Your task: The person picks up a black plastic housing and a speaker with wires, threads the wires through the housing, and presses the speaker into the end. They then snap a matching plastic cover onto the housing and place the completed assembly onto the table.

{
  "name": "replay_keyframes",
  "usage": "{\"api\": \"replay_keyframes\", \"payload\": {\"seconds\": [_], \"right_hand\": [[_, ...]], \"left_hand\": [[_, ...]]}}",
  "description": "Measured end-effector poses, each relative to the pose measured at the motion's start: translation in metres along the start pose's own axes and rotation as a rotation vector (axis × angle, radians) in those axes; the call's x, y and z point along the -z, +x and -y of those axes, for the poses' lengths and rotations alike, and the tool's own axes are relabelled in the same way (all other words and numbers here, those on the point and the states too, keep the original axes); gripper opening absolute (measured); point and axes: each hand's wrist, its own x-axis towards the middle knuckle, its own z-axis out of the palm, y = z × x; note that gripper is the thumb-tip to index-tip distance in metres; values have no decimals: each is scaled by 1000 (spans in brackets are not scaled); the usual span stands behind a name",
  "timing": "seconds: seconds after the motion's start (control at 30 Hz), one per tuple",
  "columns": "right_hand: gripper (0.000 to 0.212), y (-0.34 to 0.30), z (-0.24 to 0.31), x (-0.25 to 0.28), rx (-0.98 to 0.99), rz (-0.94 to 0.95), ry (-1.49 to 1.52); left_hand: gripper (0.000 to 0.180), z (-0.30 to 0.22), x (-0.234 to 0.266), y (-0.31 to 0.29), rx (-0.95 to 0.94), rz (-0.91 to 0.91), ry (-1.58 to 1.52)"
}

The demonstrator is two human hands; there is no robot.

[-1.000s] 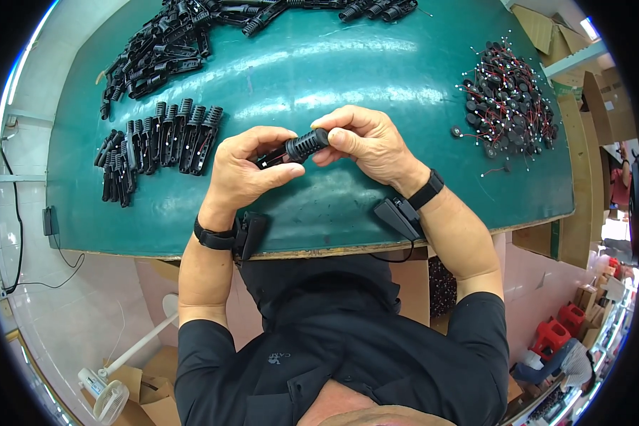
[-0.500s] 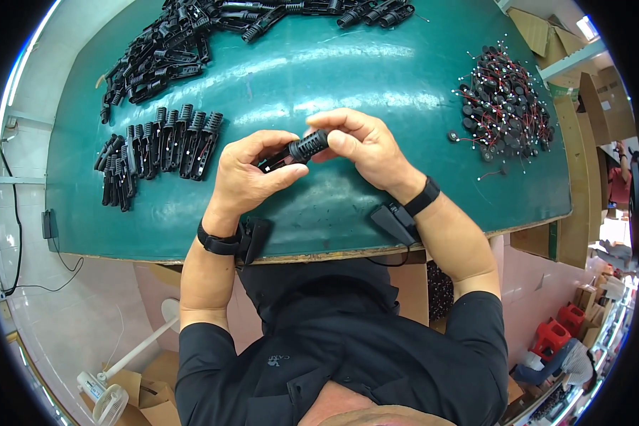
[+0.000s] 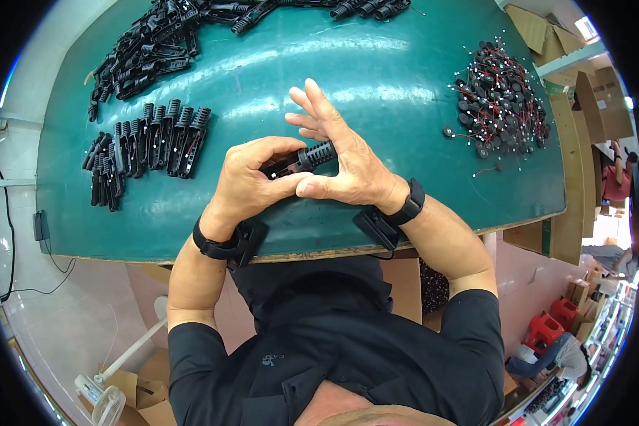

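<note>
My left hand (image 3: 252, 174) is closed round a black plastic housing (image 3: 314, 155) with a ribbed cylindrical end, held tilted above the green table. The ribbed end points right, toward my right hand (image 3: 344, 153). That hand is open: its fingers stretch up and away, its thumb lies apart below, and its palm is against or close to the housing's end. Whether it presses on it I cannot tell. To the left, similar housings (image 3: 170, 135) lie side by side in a row, some with red wires showing.
A large heap of black housings (image 3: 149, 53) covers the table's far left, with more (image 3: 369, 8) at the far edge. Small round black parts with red wires (image 3: 500, 103) form a pile at right. Cardboard boxes (image 3: 564, 170) stand beyond the table's right edge. Another person (image 3: 564, 358) sits at lower right.
My right hand has let go of its finger grip on the ribbed end and spread its fingers, its palm now by that end. My left hand keeps holding the housing. The view has shifted slightly.
</note>
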Motion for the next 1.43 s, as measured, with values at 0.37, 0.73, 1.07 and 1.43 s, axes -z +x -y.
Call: {"api": "replay_keyframes", "payload": {"seconds": [0.37, 0.73, 1.07, 1.43], "right_hand": [[131, 0, 0, 0, -6, 15, 8], [132, -6, 0, 4, -15, 0, 12], [133, -9, 0, 11, 8, -33, -19], [130, -11, -1, 16, 23, -78, -158]], "left_hand": [[41, -7, 0, 2, -16, 4, 12], [43, -10, -6, 3, 10, 27, -5], [45, 0, -15, 5, -2, -11, -61], [47, 7, -15, 4, 61, -32, -165]]}}
